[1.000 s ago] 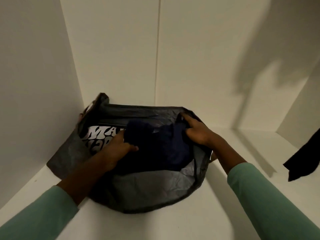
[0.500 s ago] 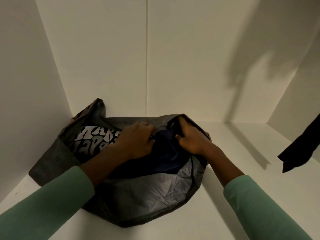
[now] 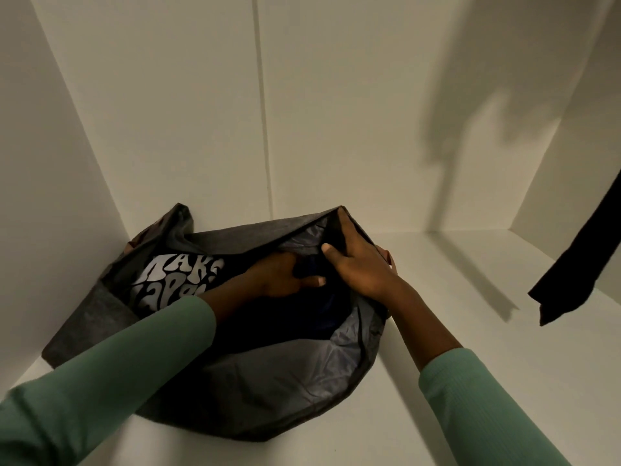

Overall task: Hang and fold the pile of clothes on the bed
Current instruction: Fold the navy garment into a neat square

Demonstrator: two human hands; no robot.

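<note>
Clearly the main risk lies in the soft grey fabric storage bag [image 3: 268, 391], which sits slumped on the white shelf [image 3: 470, 297] at centre frame with its near wall sagging flat. The dark navy folded garment [image 3: 327, 311] lies inside it, right of centre. Pushing it down against such limp sides could, I judge, drag the rim inward over the opening or let the fold spring apart.

The left hand [image 3: 285, 277] has its fingers curled into the navy cloth, thumb out on top, so it holds the garment. The right hand [image 3: 359, 267] has its fingers sunk into the bag's far right corner and its thumb on the cloth. Whether it grips the cloth, the bag wall or only presses, I cannot tell.

A second risk is the black T-shirt with white lettering [image 3: 178, 280], packed just beside the navy one at the left. A sideways shove would likely rumple it. Navy on black in this dim light also makes edges hard to judge.

Around them, the white side wall [image 3: 50, 196] at the left touches the bag and leaves it no room to shift that way. A black hanging garment [image 3: 578, 270] dangles at the right edge, well apart from the hands
</note>
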